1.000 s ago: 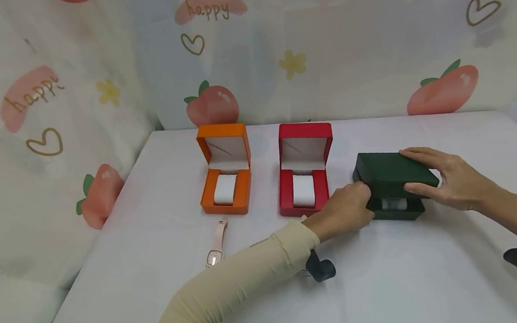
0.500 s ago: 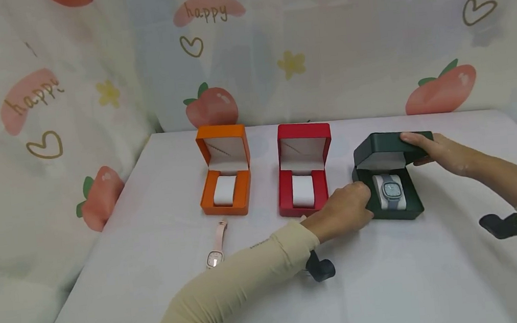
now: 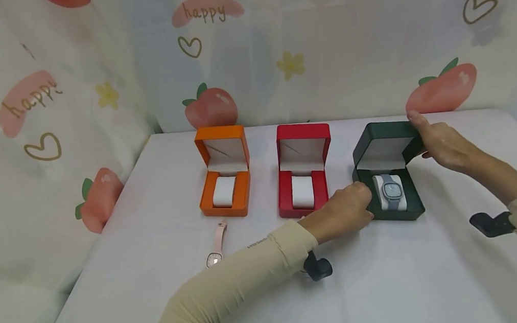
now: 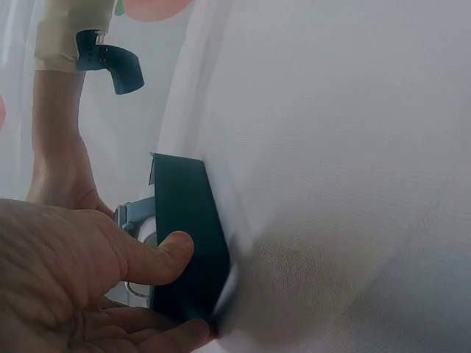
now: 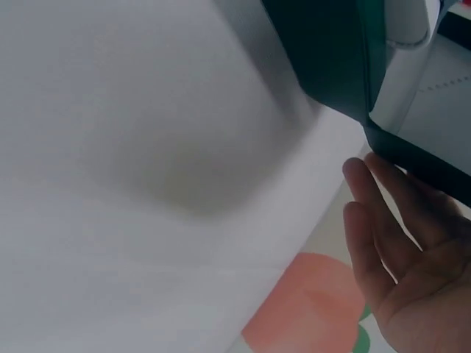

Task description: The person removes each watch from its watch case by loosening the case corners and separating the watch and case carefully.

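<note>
In the head view an opened green watch box (image 3: 416, 204) stands at the right, its lid (image 3: 380, 153) raised. A grey-blue wristwatch (image 3: 392, 191) is wrapped round the white cushion inside. My left hand (image 3: 345, 207) grips the left side of the box base; in the left wrist view its thumb (image 4: 165, 257) lies on the green outer wall, with fingers by the lower edge. My right hand (image 3: 446, 145) is at the lid's right side, one digit up at its top corner. In the right wrist view, nearly straight fingers (image 5: 390, 213) reach the lid's edge.
An orange watch box (image 3: 206, 199) and a red watch box (image 3: 286, 195) stand opened to the left, each with a bare white cushion. A pink-strapped watch (image 3: 217, 244) lies in front of the orange one. A patterned curtain (image 3: 345, 46) hangs behind the white table (image 3: 389, 283).
My right hand has raised the green box's lid from nearly closed to upright, baring the wristwatch. The left hand has stayed at the base.
</note>
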### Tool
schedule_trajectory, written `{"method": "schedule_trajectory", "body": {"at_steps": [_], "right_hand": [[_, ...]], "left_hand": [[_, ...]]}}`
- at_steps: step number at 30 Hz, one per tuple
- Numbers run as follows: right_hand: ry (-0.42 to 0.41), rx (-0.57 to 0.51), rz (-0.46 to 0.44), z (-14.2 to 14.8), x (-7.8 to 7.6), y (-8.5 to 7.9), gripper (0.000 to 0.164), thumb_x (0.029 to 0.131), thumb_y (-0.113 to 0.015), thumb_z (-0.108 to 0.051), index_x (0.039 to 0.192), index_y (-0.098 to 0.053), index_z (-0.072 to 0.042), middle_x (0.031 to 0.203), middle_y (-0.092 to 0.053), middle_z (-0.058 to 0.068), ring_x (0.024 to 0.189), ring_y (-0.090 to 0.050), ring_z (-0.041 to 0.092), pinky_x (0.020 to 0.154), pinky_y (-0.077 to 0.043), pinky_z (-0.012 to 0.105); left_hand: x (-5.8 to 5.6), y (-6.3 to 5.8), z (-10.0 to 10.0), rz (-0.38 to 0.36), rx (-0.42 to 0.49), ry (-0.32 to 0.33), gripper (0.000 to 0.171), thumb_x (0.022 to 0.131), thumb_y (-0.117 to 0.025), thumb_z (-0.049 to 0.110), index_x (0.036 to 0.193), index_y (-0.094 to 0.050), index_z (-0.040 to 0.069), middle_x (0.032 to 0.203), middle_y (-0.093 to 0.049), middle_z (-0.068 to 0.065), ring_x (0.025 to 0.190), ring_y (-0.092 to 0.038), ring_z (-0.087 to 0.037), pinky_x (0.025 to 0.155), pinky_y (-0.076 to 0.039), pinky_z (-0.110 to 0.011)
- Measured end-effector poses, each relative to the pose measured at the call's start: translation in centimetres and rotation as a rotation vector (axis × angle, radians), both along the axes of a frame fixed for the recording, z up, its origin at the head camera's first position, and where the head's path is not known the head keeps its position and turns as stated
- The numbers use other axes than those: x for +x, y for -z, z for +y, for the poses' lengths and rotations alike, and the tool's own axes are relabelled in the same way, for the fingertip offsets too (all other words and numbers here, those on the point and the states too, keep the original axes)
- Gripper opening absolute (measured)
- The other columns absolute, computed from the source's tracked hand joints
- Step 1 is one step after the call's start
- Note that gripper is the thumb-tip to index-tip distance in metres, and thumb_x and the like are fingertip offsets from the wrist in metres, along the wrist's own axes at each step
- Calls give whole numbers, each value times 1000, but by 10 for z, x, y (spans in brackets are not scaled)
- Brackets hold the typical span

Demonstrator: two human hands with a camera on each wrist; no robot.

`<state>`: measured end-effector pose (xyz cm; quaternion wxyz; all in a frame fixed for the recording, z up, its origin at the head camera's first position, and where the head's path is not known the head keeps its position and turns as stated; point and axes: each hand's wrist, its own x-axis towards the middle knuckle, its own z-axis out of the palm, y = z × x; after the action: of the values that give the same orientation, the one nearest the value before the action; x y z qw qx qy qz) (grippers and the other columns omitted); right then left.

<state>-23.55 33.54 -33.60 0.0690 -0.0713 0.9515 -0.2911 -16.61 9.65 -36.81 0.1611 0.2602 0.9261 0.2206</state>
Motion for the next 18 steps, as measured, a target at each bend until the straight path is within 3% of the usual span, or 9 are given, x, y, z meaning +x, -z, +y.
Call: {"method": "schedule_trajectory", "body": {"at_steps": [8,12,15,18], "right_hand": [[11,16,35,1,11,5,83,108,-12,-47,136,-41,25,119,-53,48,100,-58,62,83,-45,72],[40,123,49,3,25,7,81,108,-17,-51,130,-49,21,116,-59,43,101,-57,59,69,-49,60],[110,187,157,6,39,8,77,107,-25,-55,125,-50,15,100,-64,34,84,-61,49,53,-45,43],[196,185,375,11,54,11,65,106,-34,-54,105,-54,8,72,-58,18,61,-53,35,46,-35,36]], "left_hand": [[0,-1,-1,-14,19,0,39,92,-78,21,126,-65,9,110,-60,4,81,-57,-5,64,-48,-11],[1,-2,-1,0,0,-15,66,91,-79,26,146,-49,5,121,-64,3,89,-65,-4,71,-52,-13],[2,-3,-1,69,-20,-21,81,89,-81,32,152,-38,4,126,-63,1,97,-66,-6,77,-54,-15],[3,-6,0,175,-30,-6,76,89,-79,38,148,-43,7,126,-60,1,102,-62,-5,82,-52,-15]]}}
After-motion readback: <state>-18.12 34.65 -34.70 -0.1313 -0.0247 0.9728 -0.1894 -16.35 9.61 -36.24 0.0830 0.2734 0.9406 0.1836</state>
